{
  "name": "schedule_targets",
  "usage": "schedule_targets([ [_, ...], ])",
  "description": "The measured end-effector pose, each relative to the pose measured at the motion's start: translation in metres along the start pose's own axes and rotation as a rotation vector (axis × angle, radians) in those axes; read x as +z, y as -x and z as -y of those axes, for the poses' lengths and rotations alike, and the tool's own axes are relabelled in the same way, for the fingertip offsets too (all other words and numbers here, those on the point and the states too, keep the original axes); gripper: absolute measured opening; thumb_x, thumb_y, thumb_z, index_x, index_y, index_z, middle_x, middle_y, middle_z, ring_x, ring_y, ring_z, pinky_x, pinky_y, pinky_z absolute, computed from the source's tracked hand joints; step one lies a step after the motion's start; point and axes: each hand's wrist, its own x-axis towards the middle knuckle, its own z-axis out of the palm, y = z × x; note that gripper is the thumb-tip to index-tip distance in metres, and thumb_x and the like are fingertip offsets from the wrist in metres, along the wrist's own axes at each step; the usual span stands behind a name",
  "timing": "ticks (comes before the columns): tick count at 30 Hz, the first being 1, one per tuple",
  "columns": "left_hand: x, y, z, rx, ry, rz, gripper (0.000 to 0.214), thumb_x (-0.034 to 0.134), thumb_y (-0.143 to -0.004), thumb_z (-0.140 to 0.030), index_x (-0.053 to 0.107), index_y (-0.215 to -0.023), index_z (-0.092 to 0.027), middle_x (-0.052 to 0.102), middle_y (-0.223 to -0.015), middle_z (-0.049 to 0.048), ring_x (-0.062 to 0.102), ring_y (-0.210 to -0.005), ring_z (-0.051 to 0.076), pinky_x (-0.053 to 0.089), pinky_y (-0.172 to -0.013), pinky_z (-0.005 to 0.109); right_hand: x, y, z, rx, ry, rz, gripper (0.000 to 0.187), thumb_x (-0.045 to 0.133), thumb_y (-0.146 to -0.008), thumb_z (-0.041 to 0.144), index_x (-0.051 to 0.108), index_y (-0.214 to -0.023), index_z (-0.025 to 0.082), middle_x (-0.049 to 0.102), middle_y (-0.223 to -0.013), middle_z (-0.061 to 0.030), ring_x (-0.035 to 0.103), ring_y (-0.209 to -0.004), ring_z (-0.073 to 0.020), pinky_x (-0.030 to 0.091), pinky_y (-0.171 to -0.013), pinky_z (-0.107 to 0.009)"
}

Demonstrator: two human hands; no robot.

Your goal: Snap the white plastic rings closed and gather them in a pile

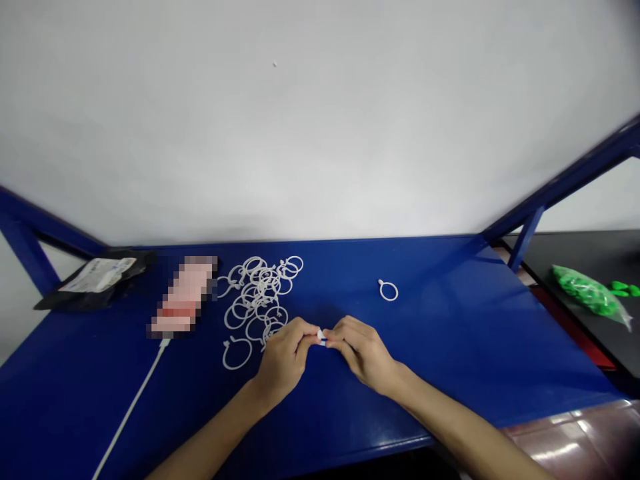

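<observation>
My left hand (286, 357) and my right hand (364, 352) meet over the middle of the blue table (450, 347). Both are closed in a pinch on one small white plastic piece (321, 336), most of it hidden by the fingers. A pile of several white plastic rings (260, 293) lies just left of my left hand. One more white ring (388, 291) lies alone beyond my right hand.
A pixelated pink object (183, 297) with a white cable (131, 407) lies at the left. A black packet with a white label (97, 277) sits at the far left edge. On the dark table to the right lies a bag of green pieces (590, 293).
</observation>
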Motion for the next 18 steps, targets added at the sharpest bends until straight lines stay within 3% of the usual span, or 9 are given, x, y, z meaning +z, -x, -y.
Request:
schedule_targets([
  [6, -0.004, -0.011, 0.003, 0.086, -0.178, 0.082, 0.009, 0.056, -0.097, -0.021, 0.063, -0.103, -0.020, 0.072, -0.091, 0.0031, 0.067, -0.085, 0.018, 0.055, -0.080, 0.032, -0.014, -0.006, -0.016, 0.031, 0.175, -0.056, 0.021, 0.050, -0.102, 0.025, 0.068, -0.112, 0.024, 0.071, -0.098, -0.0079, 0.065, -0.089, -0.0199, 0.055, -0.080, -0.035],
  [9, -0.014, -0.022, 0.012, 0.104, -0.421, 0.047, 0.014, 0.058, -0.095, -0.022, 0.066, -0.106, -0.019, 0.073, -0.098, 0.0070, 0.065, -0.095, 0.024, 0.052, -0.089, 0.042, -0.037, -0.008, -0.030, 0.084, 0.373, -0.186, 0.022, 0.049, -0.102, 0.026, 0.070, -0.111, 0.024, 0.068, -0.104, -0.0091, 0.064, -0.095, -0.0207, 0.054, -0.084, -0.036],
  [12, -0.024, -0.036, 0.024, 0.094, -0.643, 0.004, 0.016, 0.058, -0.094, -0.025, 0.068, -0.105, -0.017, 0.070, -0.104, 0.0115, 0.061, -0.099, 0.030, 0.049, -0.090, 0.048, -0.064, -0.008, -0.046, 0.228, 0.581, -0.328, 0.025, 0.048, -0.103, 0.030, 0.071, -0.109, 0.024, 0.067, -0.099, -0.0086, 0.063, -0.089, -0.0217, 0.054, -0.078, -0.036],
  [15, -0.028, -0.052, 0.036, 0.090, -0.780, 0.006, 0.021, 0.056, -0.095, -0.028, 0.069, -0.105, -0.015, 0.066, -0.112, 0.0163, 0.057, -0.105, 0.035, 0.048, -0.089, 0.050, -0.081, -0.004, -0.059, 0.328, 0.724, -0.309, 0.026, 0.049, -0.102, 0.032, 0.071, -0.113, 0.023, 0.069, -0.097, -0.0083, 0.061, -0.087, -0.0241, 0.052, -0.076, -0.037],
  [18, -0.025, -0.066, 0.045, 0.085, -0.864, 0.054, 0.021, 0.055, -0.094, -0.027, 0.070, -0.102, -0.014, 0.064, -0.117, 0.0187, 0.054, -0.109, 0.038, 0.047, -0.086, 0.051, -0.085, -0.002, -0.068, 0.374, 0.780, -0.270, 0.025, 0.052, -0.100, 0.031, 0.070, -0.114, 0.020, 0.070, -0.096, -0.0091, 0.059, -0.088, -0.0266, 0.052, -0.077, -0.040],
])
